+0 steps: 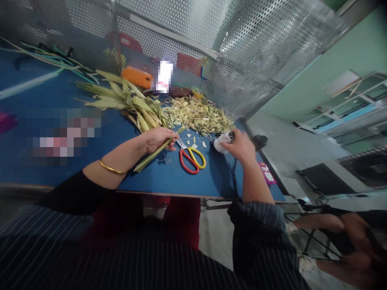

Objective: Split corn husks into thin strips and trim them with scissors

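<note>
My left hand is closed round a thin bundle of folded corn husks, whose long ends trail toward the table's front edge. In my right hand is a spool of white thread, gripped near the table's right side. A fine thread runs across the tabletop between the two hands. Scissors with one red and one yellow handle lie on the blue table between them, their blades partly hidden near my left fingers. Small cut husk pieces are scattered just beyond the scissors.
Long corn husks lie behind my left hand, beside a heap of shredded trimmings. An orange pouch rests near the perforated metal screen. A purple packet sits at the right edge. Another person's legs show at lower right.
</note>
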